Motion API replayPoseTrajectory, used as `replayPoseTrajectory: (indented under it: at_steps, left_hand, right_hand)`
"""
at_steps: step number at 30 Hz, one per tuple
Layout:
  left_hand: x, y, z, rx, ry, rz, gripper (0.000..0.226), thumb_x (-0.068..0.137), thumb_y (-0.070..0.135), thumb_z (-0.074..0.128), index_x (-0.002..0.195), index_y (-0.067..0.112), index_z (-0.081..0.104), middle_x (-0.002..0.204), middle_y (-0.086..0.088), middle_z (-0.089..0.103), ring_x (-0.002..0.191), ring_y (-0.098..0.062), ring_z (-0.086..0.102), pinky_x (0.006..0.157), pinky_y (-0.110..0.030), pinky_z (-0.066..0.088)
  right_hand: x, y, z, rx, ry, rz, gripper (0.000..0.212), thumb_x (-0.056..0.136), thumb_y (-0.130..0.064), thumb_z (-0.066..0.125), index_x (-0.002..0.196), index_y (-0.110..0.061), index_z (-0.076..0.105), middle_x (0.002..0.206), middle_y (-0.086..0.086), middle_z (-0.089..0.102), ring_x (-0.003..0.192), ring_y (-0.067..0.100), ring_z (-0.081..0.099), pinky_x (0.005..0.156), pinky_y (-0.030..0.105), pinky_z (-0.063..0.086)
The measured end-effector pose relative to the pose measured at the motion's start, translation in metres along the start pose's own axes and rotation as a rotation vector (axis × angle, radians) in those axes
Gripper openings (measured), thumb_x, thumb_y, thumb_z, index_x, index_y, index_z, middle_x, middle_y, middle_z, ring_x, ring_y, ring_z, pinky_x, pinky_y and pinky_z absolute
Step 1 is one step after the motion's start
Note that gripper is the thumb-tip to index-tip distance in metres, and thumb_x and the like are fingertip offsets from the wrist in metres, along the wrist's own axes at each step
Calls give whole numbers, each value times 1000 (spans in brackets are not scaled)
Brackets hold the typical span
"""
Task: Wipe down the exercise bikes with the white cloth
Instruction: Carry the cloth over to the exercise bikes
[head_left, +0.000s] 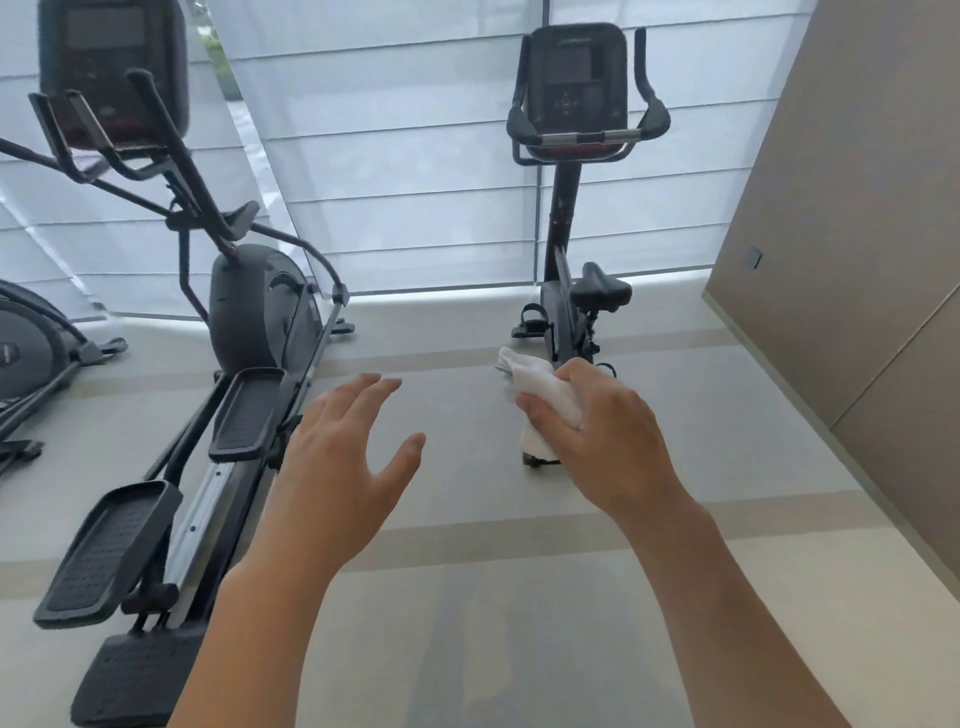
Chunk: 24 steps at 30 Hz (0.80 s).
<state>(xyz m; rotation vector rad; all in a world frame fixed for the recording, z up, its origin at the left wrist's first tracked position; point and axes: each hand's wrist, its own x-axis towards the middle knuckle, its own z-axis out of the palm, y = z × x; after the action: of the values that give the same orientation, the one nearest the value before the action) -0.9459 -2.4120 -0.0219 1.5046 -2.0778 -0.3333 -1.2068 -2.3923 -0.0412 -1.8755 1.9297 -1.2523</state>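
Grey floor (467, 597), blinds (405, 156) at twelve o'clock; right hand (597, 431) gripping white cloth (545, 395) near exercise bike (571, 208), left hand (343, 457) spread, holding nothing.

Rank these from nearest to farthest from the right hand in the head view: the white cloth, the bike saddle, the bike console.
1. white cloth, gripped in the right hand itself.
2. bike saddle, low on the upright bike, just beyond the hand.
3. bike console, atop the post by the blinds.
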Motion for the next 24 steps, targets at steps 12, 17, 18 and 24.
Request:
replayPoseTrajectory:
  at_steps: [12,17,18,24]
  left_hand:
    - [175,-70,45,-37,-27,75,61,97,47,62,154,29,49,159,7,45,150,-16,33,122,-41,30]
    - [272,-120,43,-60,-43,96,60,96,46,63,153,28,50,158,6,48,150,-15,35,122,-40,30]
    - [291,-130,40,-73,-44,101,60,96,46,63,152,28,51,158,6,48,150,-15,35,122,-40,31]
    - [392,-188,25,-78,-22,118,60,97,45,63,152,27,50,158,6,48,150,-16,35,120,-35,28]
  right_hand:
    - [138,40,72,-65,67,31,31,98,-54,66,90,-26,57,71,-15,55,66,3,54,59,21,35]
    - [224,33,126,-113,50,54,34,98,-56,65,90,-24,57,73,-13,56,67,6,55,61,29,41]
    - [243,28,136,-114,45,61,34,98,-56,64,90,-24,57,74,-13,56,67,6,55,61,29,42]
    - [348,4,193,-116,71,43,33,98,-56,65,96,-23,61,77,-12,60,72,9,58,61,26,41]
